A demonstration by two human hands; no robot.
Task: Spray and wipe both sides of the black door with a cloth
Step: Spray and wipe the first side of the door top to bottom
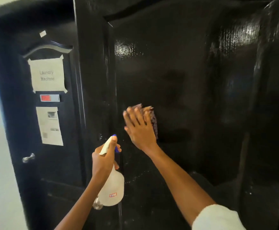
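My right hand (139, 128) lies flat against the black door (185, 77), fingers straight and close together, pressing a dark reddish cloth (150, 117) onto the recessed panel. The cloth shows past my fingertips and along the right edge of my palm; the hand is blurred, so I cannot tell how the cloth is folded beneath it. The glossy panel spreads above and to the right of this hand, with shiny patches of light high up.

Below and to the left of it, my left hand (104, 159) grips the neck of a translucent white spray bottle (113, 190), thumb lying along the top of the white sprayer head, whose blue tip points at the door. The bottle's body hangs under my fist, a small red-edged label on it.

Further left of that hand stands a second dark door (10, 90) bearing a taped paper sign (47, 75) reading "Laundry Machine", a printed sheet (49, 126) beneath, and a silver handle (28, 157).
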